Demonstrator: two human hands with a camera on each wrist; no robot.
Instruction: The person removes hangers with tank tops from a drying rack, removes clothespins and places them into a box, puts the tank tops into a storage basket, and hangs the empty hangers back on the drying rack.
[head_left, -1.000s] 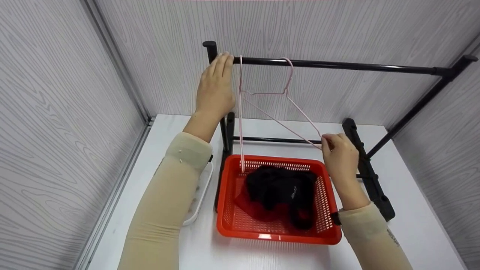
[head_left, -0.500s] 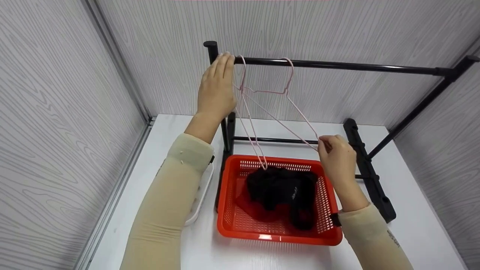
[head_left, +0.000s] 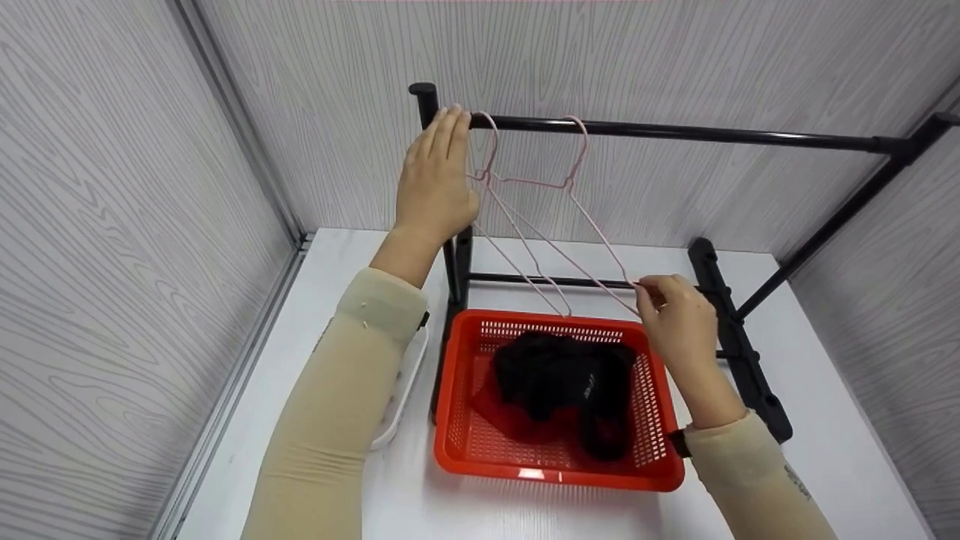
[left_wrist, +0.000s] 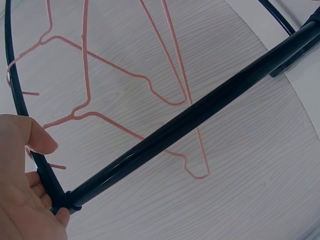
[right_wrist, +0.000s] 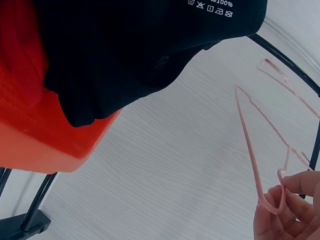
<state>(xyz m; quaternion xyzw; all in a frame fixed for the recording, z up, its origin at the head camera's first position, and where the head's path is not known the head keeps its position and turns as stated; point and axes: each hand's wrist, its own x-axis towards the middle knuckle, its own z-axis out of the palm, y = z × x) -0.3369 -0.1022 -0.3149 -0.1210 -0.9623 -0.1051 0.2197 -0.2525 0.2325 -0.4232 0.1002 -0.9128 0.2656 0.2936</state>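
My left hand (head_left: 436,176) holds the top left corner of a black clothes rack (head_left: 675,133). In the left wrist view, its thumb and fingers curl round that corner. Two pink wire hangers hang from the rail. My right hand (head_left: 681,319) pinches the lower corner of the right-hand hanger (head_left: 592,217), whose hook stays over the rail. The left-hand hanger (head_left: 493,150) hangs turned at an angle beside my left hand, which hides part of it. Below, a red basket (head_left: 559,478) contains a crumpled black garment (head_left: 547,375) with white lettering, and something red beneath it.
A white tray (head_left: 405,394) stands left of the basket, partly behind my left forearm. The rack's black foot (head_left: 739,337) lies on the white table (head_left: 285,315) at right. Patterned grey panels (head_left: 352,90) enclose the left, back and right.
The left-hand hanger has swung round, its lower end moving right and slightly up. My right hand has shifted only a little, still pinching its hanger. My left hand stays on the rack corner.
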